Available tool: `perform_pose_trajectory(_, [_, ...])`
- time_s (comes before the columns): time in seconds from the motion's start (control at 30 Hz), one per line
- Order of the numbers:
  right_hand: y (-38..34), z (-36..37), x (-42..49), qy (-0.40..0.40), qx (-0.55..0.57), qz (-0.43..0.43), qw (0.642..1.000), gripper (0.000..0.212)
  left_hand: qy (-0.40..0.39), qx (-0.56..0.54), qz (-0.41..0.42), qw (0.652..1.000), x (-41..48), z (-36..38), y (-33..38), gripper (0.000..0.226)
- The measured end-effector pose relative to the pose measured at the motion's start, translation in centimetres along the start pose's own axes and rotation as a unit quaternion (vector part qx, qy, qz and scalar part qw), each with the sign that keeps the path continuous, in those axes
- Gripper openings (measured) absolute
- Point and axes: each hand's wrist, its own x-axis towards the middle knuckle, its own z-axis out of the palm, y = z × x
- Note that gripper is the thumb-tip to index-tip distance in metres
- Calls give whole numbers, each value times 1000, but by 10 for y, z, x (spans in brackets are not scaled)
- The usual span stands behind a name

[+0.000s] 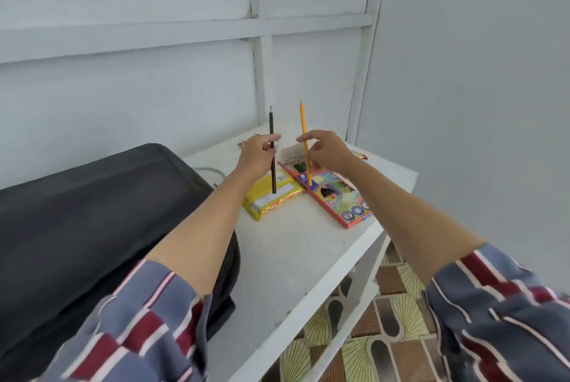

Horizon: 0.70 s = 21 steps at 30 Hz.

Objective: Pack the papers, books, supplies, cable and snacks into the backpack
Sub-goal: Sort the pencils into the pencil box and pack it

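The left hand [258, 150] pinches a dark pencil [271, 122], the right hand [327, 151] an orange pencil [303, 117]; both vertical, tips up, by the pencil box [337, 198] on the tabletop [293, 258], pale walls [462, 104] behind.

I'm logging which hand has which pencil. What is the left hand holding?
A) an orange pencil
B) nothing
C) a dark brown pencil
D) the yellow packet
C: the left hand pinches the dark brown pencil upright, while the right hand holds the orange pencil.
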Motion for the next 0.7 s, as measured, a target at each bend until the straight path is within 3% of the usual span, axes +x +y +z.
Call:
perform_pose_trajectory(0.33, [54,-12,83,-67,-12,-57,996,35,22,-22,-105,994,59,42,-14,41])
perform_pose_trajectory(0.7, [72,18,141,-119,2,-76,990,32,-10,-19,-137,990,107,55,-41,41])
